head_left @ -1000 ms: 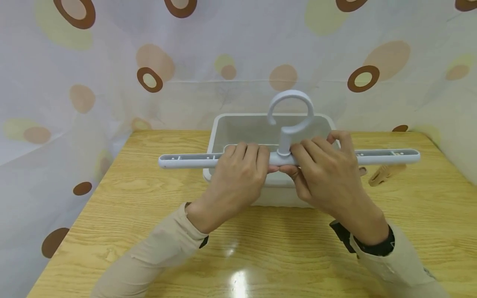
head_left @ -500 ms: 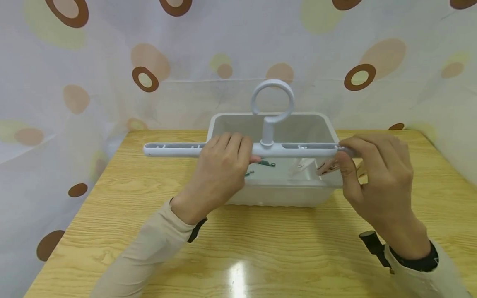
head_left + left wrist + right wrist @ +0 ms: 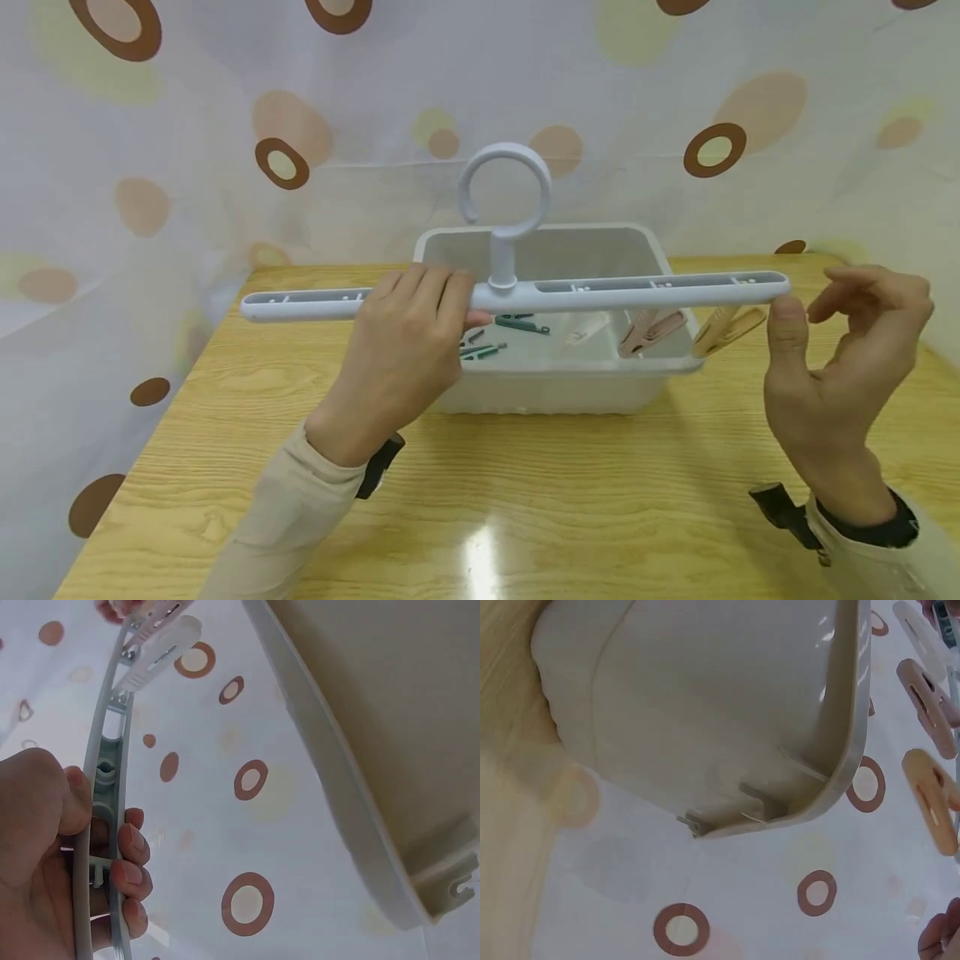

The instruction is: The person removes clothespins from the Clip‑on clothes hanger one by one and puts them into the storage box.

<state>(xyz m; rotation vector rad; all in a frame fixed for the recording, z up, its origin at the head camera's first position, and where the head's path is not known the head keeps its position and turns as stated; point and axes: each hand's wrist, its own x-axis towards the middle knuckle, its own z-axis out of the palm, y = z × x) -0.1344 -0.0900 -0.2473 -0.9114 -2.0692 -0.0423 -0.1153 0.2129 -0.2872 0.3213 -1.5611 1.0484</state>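
Note:
A pale grey hanger bar (image 3: 637,292) with a round hook (image 3: 543,187) is held level above a white plastic bin (image 3: 555,392). My left hand (image 3: 408,350) grips the bar left of the hook; the left wrist view shows fingers curled round it. From the bar's right half hang a white clip (image 3: 922,634), a pink clip (image 3: 651,333) and a tan clip (image 3: 727,329). My right hand (image 3: 840,367) is beside the bar's right end, thumb up and fingers loosely bent, holding nothing. Whether the thumb touches the bar cannot be told.
Several dark green clips (image 3: 521,325) lie inside the bin, partly hidden by the bar and left hand. The bin stands on a wood-grain table (image 3: 570,500). A spotted curtain (image 3: 375,208) hangs behind and at both sides.
My right hand has slid from beside the hook to the bar's right end and come off its grip. The hanger has shifted left and up, uncovering the hanging clips.

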